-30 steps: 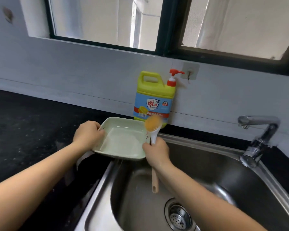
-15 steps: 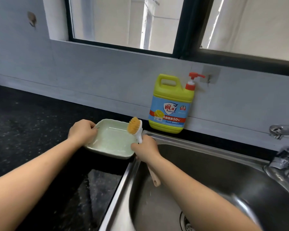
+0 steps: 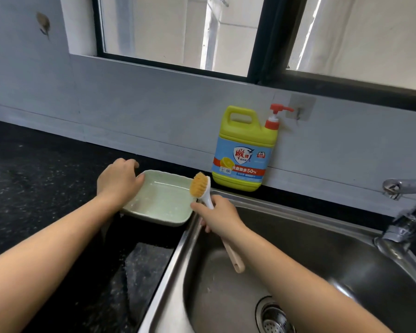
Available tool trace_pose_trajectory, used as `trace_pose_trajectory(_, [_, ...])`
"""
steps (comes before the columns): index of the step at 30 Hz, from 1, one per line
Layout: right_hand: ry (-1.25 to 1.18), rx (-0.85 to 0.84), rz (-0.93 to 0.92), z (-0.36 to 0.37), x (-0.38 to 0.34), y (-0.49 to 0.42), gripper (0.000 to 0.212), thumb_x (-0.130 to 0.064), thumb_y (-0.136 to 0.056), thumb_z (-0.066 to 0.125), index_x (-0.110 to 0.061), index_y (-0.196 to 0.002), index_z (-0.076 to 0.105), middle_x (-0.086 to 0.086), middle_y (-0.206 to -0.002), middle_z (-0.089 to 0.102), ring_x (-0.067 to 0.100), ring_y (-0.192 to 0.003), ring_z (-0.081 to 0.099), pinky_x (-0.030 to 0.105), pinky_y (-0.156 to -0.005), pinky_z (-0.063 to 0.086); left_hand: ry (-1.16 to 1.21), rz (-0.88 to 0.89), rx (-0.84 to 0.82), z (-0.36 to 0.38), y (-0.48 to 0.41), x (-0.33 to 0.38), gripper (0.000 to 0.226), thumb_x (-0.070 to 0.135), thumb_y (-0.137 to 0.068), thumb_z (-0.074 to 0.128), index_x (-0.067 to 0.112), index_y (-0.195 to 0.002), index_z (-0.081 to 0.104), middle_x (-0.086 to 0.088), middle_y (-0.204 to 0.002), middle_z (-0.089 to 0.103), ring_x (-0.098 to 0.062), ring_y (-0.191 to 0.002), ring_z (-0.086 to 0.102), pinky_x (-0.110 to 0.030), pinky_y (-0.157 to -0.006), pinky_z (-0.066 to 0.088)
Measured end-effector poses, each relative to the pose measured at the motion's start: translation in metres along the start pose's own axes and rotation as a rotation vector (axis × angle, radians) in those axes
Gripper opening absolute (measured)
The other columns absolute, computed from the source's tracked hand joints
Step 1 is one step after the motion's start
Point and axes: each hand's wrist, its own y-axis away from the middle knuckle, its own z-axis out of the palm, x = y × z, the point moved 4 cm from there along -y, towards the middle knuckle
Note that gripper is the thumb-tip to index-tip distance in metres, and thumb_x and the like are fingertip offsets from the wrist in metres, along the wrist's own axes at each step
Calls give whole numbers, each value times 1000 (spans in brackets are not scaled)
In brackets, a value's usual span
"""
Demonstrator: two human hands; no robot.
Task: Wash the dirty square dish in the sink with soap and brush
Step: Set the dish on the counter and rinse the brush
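Step in hand: the scrubbing stage, as I judge it. The square dish (image 3: 161, 200) is steadied and the brush (image 3: 199, 187) is poised at its edge, bristles not yet on the inside. The dish looks pale and wet; I cannot tell if soap is on it.
Next move: it calls for tipping the brush head down and leftward from the right fingers into the dish. If soap is wanted, the pump of the soap bottle (image 3: 244, 150), beyond those fingers against the wall, must be pressed first.
Left hand (image 3: 119, 182): fingers curled closely over the dish's far-left corner, gripping the rim.
Right hand (image 3: 217, 213): fingers wrapped tightly round the brush's white neck. The orange bristles stand up just beyond the fingertips and the wooden handle end sticks out below the palm, over the sink (image 3: 322, 248).
Dish position: between the two sets of fingers, over the dark table (image 3: 34, 188), its right edge just beside the sink rim. Whether it rests there or is held just clear, I cannot tell.
Tap (image 3: 404, 212): well to the right of the right fingers; no water seen running.
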Motion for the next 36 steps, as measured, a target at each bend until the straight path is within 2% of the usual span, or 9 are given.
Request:
trace_pose_trajectory(9, [121,22,-72,-54,32,50,13,-26,-89,58,-14,-91,64,-1,-74,61,8,-61,54,22,-58,44,306,319,-127,3,53,83,15,24,-88,59,14,-92,70,-2,-89,65,-18,-81,61,-28,-71,43])
trace_pose_trajectory(13, [733,68,-328,-84,45,61,15,-28,-90,58,-22,-101,66,-1,-90,61,16,-83,57,32,-72,44,324,562,-237,9,88,127,23,33,-91,56,23,-110,65,11,-98,57,-7,-82,56,-21,-74,46])
trace_pose_trajectory(16, [1151,292,-568,-104,49,68,15,-20,-71,77,-17,-85,71,2,-69,61,24,-61,61,32,-53,43,298,675,-264,17,107,151,30,36,-92,52,25,-119,60,7,-114,59,-9,-97,57,-22,-83,47])
trace_pose_trajectory(19, [1278,390,-571,-115,58,74,21,-13,-67,74,-16,-88,74,2,-63,61,24,-53,60,28,-49,39,310,722,-271,22,118,167,34,36,-93,50,26,-125,55,7,-121,57,-10,-108,54,-24,-89,45])
trace_pose_trajectory(24, [1576,134,-396,-111,107,76,23,-30,-37,84,-25,-43,62,-2,-41,49,17,-34,49,26,-48,38,276,769,-276,30,126,181,30,30,-93,51,24,-121,61,4,-116,60,-12,-103,58,-21,-86,43])
trace_pose_trajectory(27, [1498,277,-427,-125,101,77,7,-24,-64,63,-25,-63,70,0,-48,53,19,-40,52,30,-55,30,271,756,-300,34,126,182,30,31,-94,50,25,-121,60,6,-117,58,-9,-104,56,-16,-85,38])
trace_pose_trajectory(30, [1389,303,-392,-132,94,76,11,-23,-65,77,-25,-74,71,-2,-54,55,20,-44,54,29,-56,31,265,740,-319,38,125,184,30,31,-94,50,24,-121,60,6,-118,58,-9,-105,56,-16,-86,39])
trace_pose_trajectory(34, [1638,-38,-320,-118,104,74,19,-18,-90,51,-18,-98,68,4,-93,65,24,-87,61,39,-83,31,271,724,-357,46,124,187,28,30,-92,52,25,-118,62,6,-116,59,-8,-104,55,-17,-88,41])
trace_pose_trajectory(36, [1665,-61,-286,-120,95,76,25,-17,-96,43,-16,-111,63,5,-106,62,27,-101,57,43,-92,30,284,753,-387,49,126,190,28,34,-91,55,28,-116,63,8,-115,60,-6,-104,55,-20,-91,44])
